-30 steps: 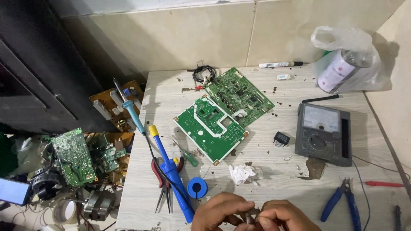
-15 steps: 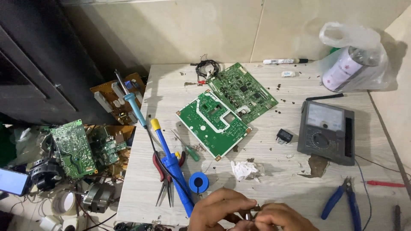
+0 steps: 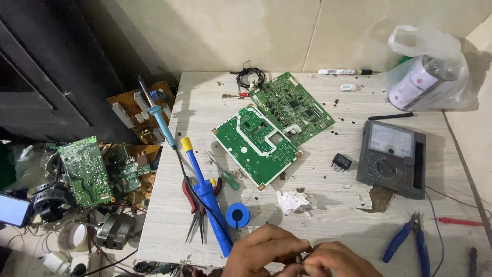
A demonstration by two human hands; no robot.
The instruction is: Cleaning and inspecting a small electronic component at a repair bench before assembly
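A pale, worn wooden surface [image 3: 328, 215] stands pushed into a corner, with beige tiled wall [image 3: 256, 31] along its far edge and more wall [image 3: 479, 118] on the right. To the left stands a dark cabinet [image 3: 46, 77], its front in shadow. Light falls evenly from above, leaving the floor [image 3: 20, 256] at near left dim.

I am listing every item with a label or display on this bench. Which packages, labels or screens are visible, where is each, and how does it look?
Plastic bag: far right corner of the table, clear and crumpled.
Can: inside that bag, lying on its side, white cylinder with pink label marks.
Analog meter: right side, dark grey box with a pale dial window.
Glowing screen: left edge, below the table, bluish-white, partly cut off.
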